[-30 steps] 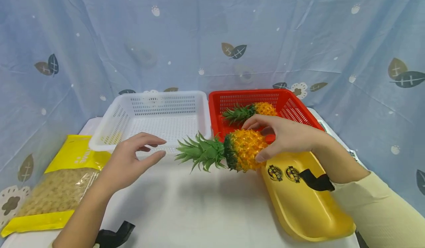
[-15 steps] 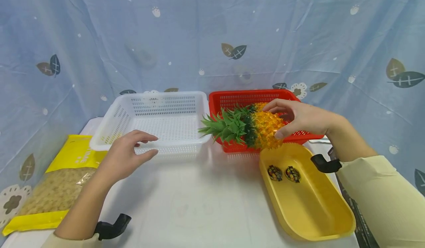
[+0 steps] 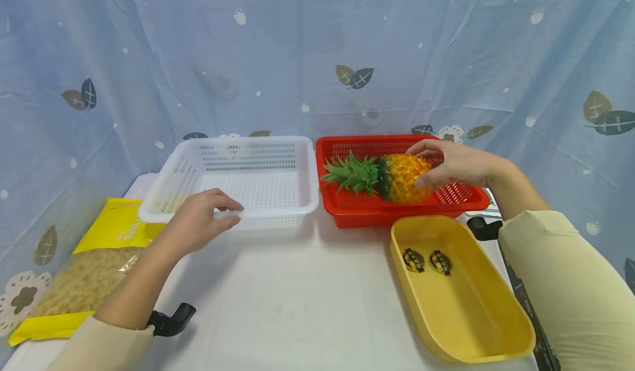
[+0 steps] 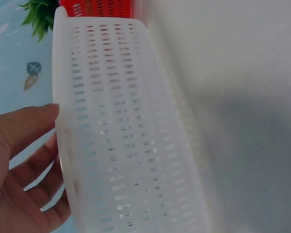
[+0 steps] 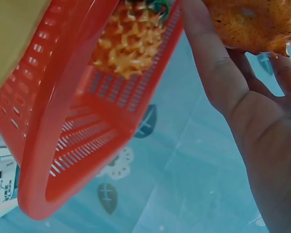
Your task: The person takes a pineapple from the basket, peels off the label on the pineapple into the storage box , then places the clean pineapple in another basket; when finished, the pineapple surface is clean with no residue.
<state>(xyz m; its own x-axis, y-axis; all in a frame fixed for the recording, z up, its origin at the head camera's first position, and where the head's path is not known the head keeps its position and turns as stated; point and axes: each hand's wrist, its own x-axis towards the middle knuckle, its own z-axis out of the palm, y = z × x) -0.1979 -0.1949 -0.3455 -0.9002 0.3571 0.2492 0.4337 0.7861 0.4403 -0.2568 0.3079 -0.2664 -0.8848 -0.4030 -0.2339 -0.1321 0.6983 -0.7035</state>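
In the head view my right hand (image 3: pixel 453 164) holds a pineapple (image 3: pixel 404 178) by its body, with the crown pointing left. It is held over the red basket (image 3: pixel 367 216), covering much of the inside. The right wrist view shows that held pineapple (image 5: pixel 262 24) at upper right, under the fingers, and a second pineapple (image 5: pixel 128 41) lying in the basket. My left hand (image 3: pixel 200 222) is at the front rim of the white basket (image 3: pixel 248 139), thumb and index apart. In the left wrist view its thumb (image 4: pixel 36 121) overlaps the rim; whether it touches, I cannot tell.
A yellow tray (image 3: pixel 461 305) with two round stickers stands in front of the red basket. On the left lies a yellow bag (image 3: pixel 94 272) with a see-through panel of pale contents. A patterned blue curtain (image 3: pixel 278 57) hangs behind the white table (image 3: pixel 297 305).
My right hand has carried the pineapple back and to the right, from the front of the red basket to over it. The left hand has shifted slightly, staying near the white basket's rim.
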